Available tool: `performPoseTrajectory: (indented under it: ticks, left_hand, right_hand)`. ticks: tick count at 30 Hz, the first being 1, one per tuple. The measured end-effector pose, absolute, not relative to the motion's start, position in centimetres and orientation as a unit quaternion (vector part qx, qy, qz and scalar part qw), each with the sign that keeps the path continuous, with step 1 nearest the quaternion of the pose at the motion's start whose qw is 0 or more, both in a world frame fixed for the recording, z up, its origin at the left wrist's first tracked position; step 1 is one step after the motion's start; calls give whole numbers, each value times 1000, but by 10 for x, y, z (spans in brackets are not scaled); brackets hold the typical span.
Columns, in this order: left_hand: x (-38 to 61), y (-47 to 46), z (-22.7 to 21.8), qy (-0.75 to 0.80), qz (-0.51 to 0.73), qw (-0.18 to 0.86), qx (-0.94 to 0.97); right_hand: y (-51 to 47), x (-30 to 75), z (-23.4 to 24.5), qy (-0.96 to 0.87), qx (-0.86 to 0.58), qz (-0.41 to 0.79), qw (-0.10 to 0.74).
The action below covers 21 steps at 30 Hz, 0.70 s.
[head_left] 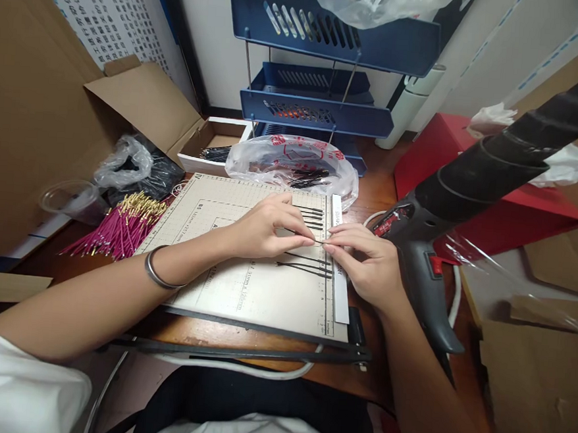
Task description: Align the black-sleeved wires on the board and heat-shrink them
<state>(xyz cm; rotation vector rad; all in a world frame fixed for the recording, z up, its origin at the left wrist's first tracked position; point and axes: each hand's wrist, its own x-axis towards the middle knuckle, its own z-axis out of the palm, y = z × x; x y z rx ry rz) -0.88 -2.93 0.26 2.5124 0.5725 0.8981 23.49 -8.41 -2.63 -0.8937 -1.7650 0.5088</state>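
Over the right side of a paper trimmer board (200,283), my left hand (273,225) pinches a thin dark wire (319,241) between thumb and finger. My right hand (372,262) pinches the same wire a short way to the right, close to the white strip (342,293) along the board's edge. Short black wires (313,219) lie side by side on the board beyond the fingers. A few more black wires (308,265) lie on the nearer side. The fingers cover part of the held wire, so its full length is hidden.
A dark heat gun (415,252) stands close to my right hand, before a red box (442,148). Magenta wires with gold ends (124,228) lie left of the board. Behind are a plastic bag (293,154), an open carton (153,101) and a blue rack (316,109).
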Motion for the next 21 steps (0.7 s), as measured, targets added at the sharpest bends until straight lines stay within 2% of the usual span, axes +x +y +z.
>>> performPoseTrajectory:
  ticks: [8, 12, 21]
  left_hand:
    - [-21, -15, 1, 231, 371, 227, 871]
    - [-26, -9, -1, 227, 382, 233, 865]
    - [-31, -7, 9, 269, 350, 241, 864]
  right_hand:
    - [-63, 232, -1, -686, -451, 300, 486]
    - [-57, 230, -7, -641, -465, 346, 503]
    - [-60, 230, -18, -674, -449, 298, 505]
